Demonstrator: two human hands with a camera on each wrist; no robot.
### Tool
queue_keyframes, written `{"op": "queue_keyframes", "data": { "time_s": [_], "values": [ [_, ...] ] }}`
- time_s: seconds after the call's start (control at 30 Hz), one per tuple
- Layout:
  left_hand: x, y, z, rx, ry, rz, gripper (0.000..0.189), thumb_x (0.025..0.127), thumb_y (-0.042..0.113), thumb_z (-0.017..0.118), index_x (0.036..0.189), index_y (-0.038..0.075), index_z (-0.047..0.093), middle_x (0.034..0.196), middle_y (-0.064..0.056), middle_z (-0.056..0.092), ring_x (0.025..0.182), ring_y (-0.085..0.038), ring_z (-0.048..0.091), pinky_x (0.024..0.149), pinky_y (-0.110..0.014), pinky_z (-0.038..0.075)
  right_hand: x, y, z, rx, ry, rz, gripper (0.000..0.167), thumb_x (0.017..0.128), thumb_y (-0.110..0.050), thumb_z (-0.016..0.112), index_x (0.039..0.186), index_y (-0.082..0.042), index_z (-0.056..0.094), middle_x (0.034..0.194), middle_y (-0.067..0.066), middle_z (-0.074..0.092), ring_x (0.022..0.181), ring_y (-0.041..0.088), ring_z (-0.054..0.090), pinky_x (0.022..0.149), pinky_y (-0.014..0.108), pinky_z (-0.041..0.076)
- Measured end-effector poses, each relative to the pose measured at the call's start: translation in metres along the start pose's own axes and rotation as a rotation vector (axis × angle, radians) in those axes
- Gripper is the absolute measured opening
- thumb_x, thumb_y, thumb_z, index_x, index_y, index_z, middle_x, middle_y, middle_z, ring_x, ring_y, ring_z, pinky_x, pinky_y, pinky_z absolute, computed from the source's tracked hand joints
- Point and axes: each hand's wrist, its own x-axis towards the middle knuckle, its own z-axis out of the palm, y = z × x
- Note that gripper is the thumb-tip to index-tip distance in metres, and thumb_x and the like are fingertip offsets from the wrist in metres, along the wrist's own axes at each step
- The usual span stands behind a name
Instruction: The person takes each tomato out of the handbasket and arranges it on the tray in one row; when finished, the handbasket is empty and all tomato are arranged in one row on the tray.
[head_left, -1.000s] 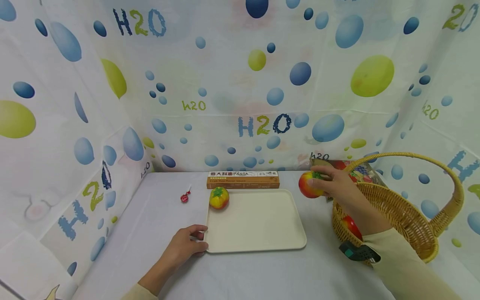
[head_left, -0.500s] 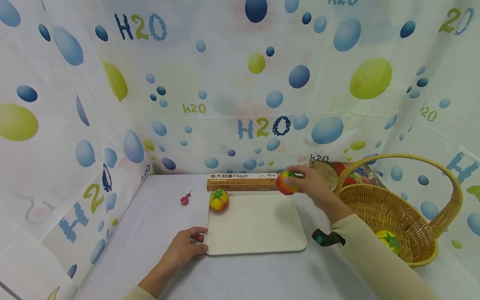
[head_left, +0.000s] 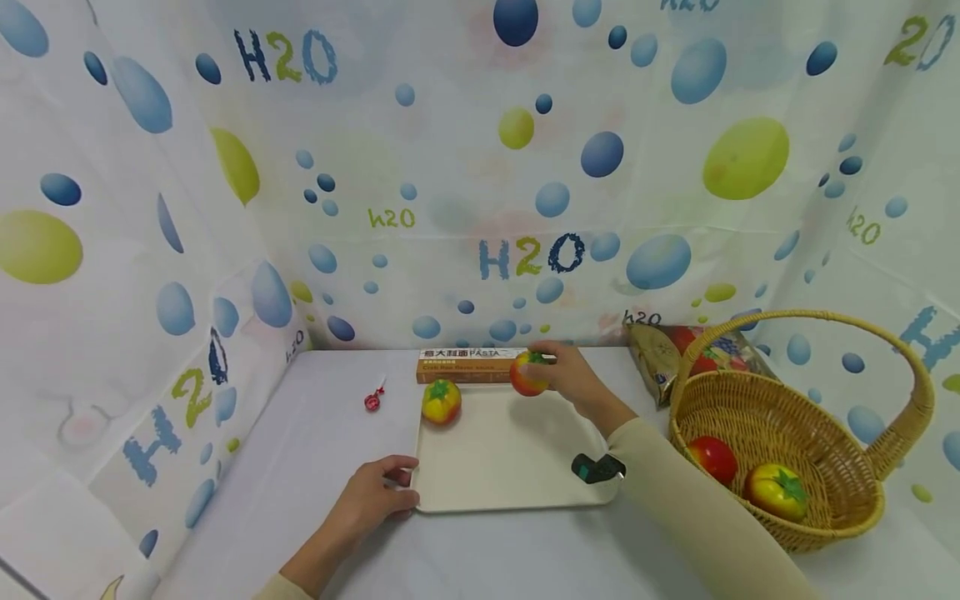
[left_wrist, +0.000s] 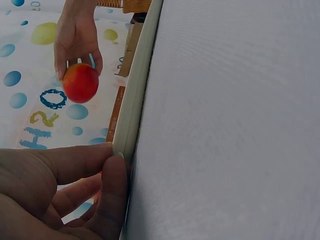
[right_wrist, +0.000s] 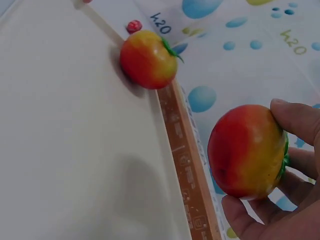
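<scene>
One red-and-yellow tomato (head_left: 527, 375) is in the grip of the right hand (head_left: 570, 375), thumb and fingers bent round it, above the far part of a cream tray (head_left: 495, 467) at the lower centre of the frame. The left hand (head_left: 375, 492), fingers loosely bent, touches the tray's left edge. A second tomato (head_left: 441, 403) occupies the tray's upper left corner, with a pasta box (head_left: 459, 367) behind the far rim. The sleeved right forearm (head_left: 671, 479) reaches in from the lower right. A wicker basket (head_left: 757, 396) with a tall arched handle stands at the right, holding a red fruit (head_left: 714, 460) and a yellow tomato (head_left: 778, 492); a printed bag (head_left: 655, 358) lies behind it. Left of the tray is a red-wrapped lollipop (head_left: 372, 402). Tray surface shows from its middle to the near rim, and worktop (head_left: 315, 408) stretches left towards the spotted curtain (head_left: 450, 142).
</scene>
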Motion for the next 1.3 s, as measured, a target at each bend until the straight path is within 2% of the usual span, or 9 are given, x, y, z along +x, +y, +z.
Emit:
{"op": "queue_keyframes", "data": {
  "time_s": [0.27,0.5,0.67,0.87,1.3],
  "values": [
    [0.000,0.003,-0.002,-0.020,0.001,0.015,0.051,0.078,-0.003,0.080,0.126,0.001,0.067,0.102,-0.009,0.062,0.080,-0.018,0.059,0.068,-0.031,0.062,0.012,-0.002,0.029,-0.025,-0.010,-0.022,0.059,0.092,-0.026,0.076,0.143,-0.007,0.056,0.138,0.012,0.058,0.122,0.033,0.056,0.105,0.048,0.052],
    [-0.002,0.001,-0.003,-0.017,-0.010,0.004,0.050,0.078,-0.002,0.080,0.126,0.001,0.067,0.101,-0.009,0.062,0.078,-0.018,0.060,0.068,-0.031,0.062,0.016,0.000,0.055,-0.139,-0.024,-0.012,0.055,0.092,-0.029,0.076,0.141,-0.011,0.060,0.139,0.012,0.058,0.122,0.034,0.055,0.104,0.049,0.053],
    [-0.001,0.000,-0.003,-0.009,-0.012,-0.003,0.049,0.079,-0.001,0.081,0.126,0.002,0.067,0.101,-0.008,0.063,0.078,-0.018,0.060,0.069,-0.031,0.062,0.020,0.002,0.068,-0.169,-0.045,-0.019,0.050,0.091,-0.026,0.077,0.137,-0.011,0.063,0.134,0.011,0.060,0.120,0.032,0.055,0.103,0.047,0.053],
    [-0.002,-0.001,-0.002,-0.039,-0.011,0.004,0.050,0.078,-0.003,0.080,0.126,0.000,0.067,0.101,-0.009,0.061,0.077,-0.017,0.060,0.068,-0.032,0.062,0.024,0.006,0.076,-0.176,-0.092,-0.041,0.048,0.093,-0.022,0.075,0.137,-0.008,0.063,0.129,0.010,0.062,0.117,0.030,0.056,0.106,0.046,0.052],
    [-0.002,0.000,-0.002,-0.062,-0.024,0.033,0.050,0.078,-0.004,0.079,0.126,-0.001,0.066,0.102,-0.010,0.062,0.077,-0.017,0.060,0.069,-0.033,0.063,0.027,0.005,0.084,-0.207,-0.114,-0.054,0.046,0.093,-0.017,0.074,0.136,-0.004,0.061,0.128,0.010,0.061,0.112,0.029,0.056,0.103,0.045,0.053]
  ]
}}
